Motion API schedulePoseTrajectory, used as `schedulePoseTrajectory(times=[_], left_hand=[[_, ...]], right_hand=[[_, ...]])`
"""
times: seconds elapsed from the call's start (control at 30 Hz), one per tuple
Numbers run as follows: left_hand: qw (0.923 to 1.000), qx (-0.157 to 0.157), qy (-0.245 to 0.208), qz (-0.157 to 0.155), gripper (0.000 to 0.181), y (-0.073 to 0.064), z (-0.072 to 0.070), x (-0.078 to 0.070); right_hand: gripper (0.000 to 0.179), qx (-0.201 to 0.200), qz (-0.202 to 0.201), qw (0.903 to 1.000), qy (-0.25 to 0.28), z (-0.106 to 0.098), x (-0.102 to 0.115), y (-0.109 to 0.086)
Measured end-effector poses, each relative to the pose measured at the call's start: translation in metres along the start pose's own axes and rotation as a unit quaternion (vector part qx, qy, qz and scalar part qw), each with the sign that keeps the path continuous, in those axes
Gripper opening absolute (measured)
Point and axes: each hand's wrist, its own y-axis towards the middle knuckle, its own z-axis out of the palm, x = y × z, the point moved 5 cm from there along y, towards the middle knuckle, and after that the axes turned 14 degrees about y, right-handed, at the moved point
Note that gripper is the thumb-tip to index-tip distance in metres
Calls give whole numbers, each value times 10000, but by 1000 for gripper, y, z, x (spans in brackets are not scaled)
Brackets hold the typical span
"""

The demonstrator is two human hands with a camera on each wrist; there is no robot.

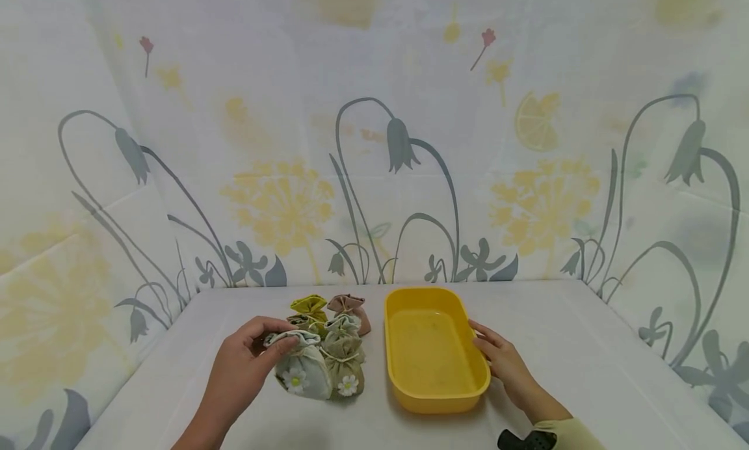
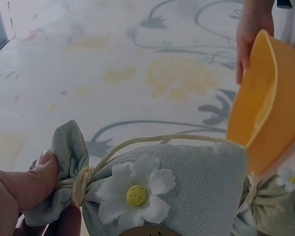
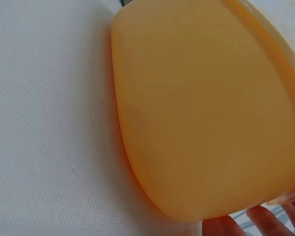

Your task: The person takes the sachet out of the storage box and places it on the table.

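Observation:
My left hand (image 1: 248, 362) pinches a pale grey-green drawstring pouch (image 1: 310, 375) by its gathered top. A white fabric daisy with a yellow centre (image 2: 136, 195) decorates the pouch, and a cream cord ties its neck. Close behind and beside it stand several similar pouches, among them a tan one (image 1: 345, 352), a yellow-green one (image 1: 310, 305) and a mauve one (image 1: 350, 303). To their right sits a yellow plastic basin (image 1: 433, 346) with nothing inside. My right hand (image 1: 506, 362) rests on the basin's right side, fingers fairly straight along the outer wall; the thumb is hidden.
A white cloth (image 1: 562, 313) covers the table. Behind it and at both sides hangs a curtain (image 1: 398, 229) printed with grey bellflowers and yellow blooms. A black band (image 1: 526, 440) is on my right wrist.

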Motion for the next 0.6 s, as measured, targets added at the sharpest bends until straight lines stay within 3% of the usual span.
schedulePoseTrajectory(times=[0.33, 0.47, 0.6], left_hand=[[9978, -109, 437, -477, 26, 9, -7, 33], [9969, -164, 455, -627, 26, 14, -3, 47], [9960, -421, 439, -660, 27, 22, 8, 67]], right_hand=[[49, -22, 1, 10000, 36, 1, 1, -1], [50, -12, -30, 10000, 34, 2, 1, -2], [50, -16, -58, 10000, 18, 1, 1, -1]])
